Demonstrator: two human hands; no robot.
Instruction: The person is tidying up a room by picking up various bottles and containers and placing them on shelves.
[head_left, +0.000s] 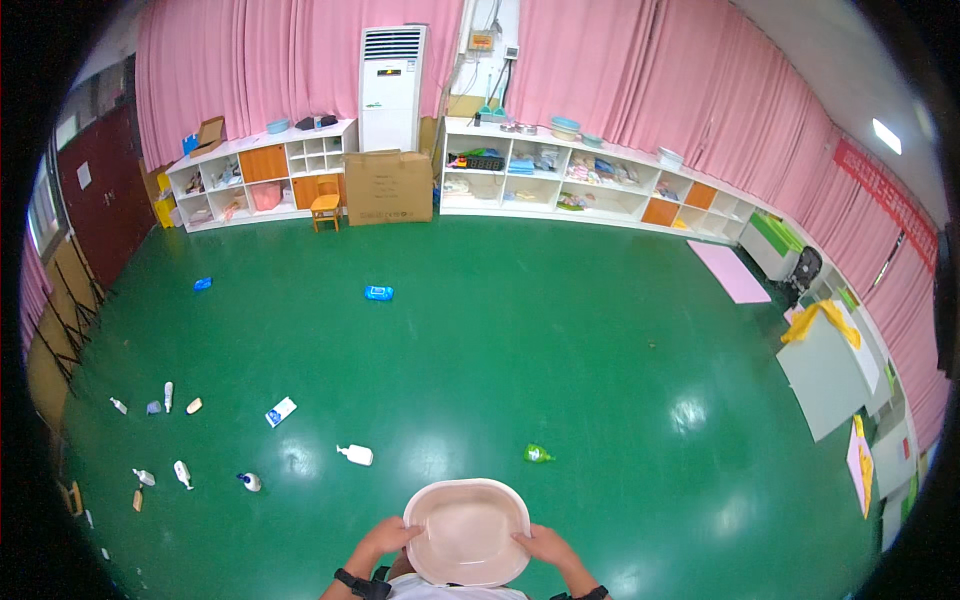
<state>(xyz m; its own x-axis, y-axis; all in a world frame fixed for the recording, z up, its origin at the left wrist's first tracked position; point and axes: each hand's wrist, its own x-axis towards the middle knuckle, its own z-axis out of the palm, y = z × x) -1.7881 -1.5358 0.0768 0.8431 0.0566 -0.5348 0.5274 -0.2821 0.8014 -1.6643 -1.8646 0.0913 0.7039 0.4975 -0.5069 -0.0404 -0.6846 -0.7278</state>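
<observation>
A pale pink oval basin (466,535) is held in front of my body, with nothing inside it. My left hand (393,535) grips its left rim, the thumb lying over the edge. On the opposite side my right hand (546,546) clasps the rim the same way. Beyond the basin, a white pump bottle (356,455) lies on its side to the left. A green bottle (538,453) lies to the right. Neither hand touches these bottles. The fingers under the rim are hidden.
Several bottles, a blue-and-white packet (281,411) and blue packs (379,293) are scattered over the green floor (500,350). White shelves (545,185), a cardboard box (388,188) and a small chair (326,205) stand along the far wall. Grey panels (825,385) lean at right.
</observation>
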